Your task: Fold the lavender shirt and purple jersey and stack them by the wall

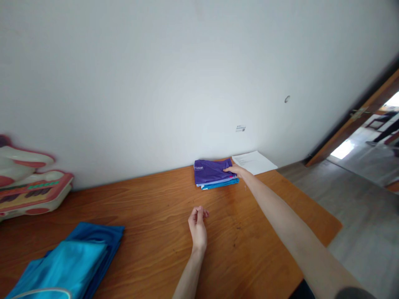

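My right hand (237, 170) reaches to the back of the wooden table. It grips the right edge of a folded purple garment (213, 171) with white lettering. This garment lies on top of a small stack, with a pale layer and a blue folded garment (220, 185) showing below it. Some of the right fingers are hidden. Closer to me, my left hand (198, 230) hovers over the table, its fingers curled in loosely with nothing visible in them.
White paper sheets (256, 162) lie against the wall right of the stack. At the near left are folded blue garments (67, 259); behind them stands a toy keyboard (40, 193). The wooden table (149, 207) ends at the right, above a grey floor, near a doorway (352, 120).
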Motion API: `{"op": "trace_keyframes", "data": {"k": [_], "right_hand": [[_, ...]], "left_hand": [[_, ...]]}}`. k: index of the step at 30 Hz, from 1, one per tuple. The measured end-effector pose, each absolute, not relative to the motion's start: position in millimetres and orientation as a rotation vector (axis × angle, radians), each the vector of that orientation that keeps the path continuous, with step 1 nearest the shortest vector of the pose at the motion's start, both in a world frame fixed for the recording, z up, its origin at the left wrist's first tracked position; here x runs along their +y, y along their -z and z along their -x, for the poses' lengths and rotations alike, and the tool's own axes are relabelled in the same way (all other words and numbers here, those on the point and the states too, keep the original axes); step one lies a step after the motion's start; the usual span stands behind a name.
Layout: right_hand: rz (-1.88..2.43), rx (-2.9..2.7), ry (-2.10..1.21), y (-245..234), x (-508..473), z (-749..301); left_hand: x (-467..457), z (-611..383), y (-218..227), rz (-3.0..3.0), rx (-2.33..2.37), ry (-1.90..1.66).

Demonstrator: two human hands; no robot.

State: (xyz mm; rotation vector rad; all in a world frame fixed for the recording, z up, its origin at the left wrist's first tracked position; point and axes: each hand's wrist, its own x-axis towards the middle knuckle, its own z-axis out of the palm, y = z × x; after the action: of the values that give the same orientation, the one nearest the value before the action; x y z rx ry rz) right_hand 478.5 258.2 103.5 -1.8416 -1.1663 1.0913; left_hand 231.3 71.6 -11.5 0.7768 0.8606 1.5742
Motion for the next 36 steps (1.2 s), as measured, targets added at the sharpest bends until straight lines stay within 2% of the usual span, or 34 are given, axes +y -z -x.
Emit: {"op": "trace_keyframes", "data": {"k": [15, 22, 28, 36], "right_hand": [[1.655, -1.067, -1.227, -104.4, 289.6, -461.4], [1.4, -1.223, -1.096, -147.0, 310.6, -422.1], [1.26, -1.222, -1.145, -184.1, 315.1, -402.6], [1.378, -1.021, -1.205, -169.0, 297.9, -419.1]], "left_hand": [[70.9, -231.0, 10.8, -0.784, 0.865, -1.581], [71.1, -230.2, 8.3, -0.799, 0.88, -1.581], [70.5, -230.5, 5.8, -0.79, 0.883, -1.579], [70.1, -229.7, 6.3, -0.77, 0.877, -1.576]]}}
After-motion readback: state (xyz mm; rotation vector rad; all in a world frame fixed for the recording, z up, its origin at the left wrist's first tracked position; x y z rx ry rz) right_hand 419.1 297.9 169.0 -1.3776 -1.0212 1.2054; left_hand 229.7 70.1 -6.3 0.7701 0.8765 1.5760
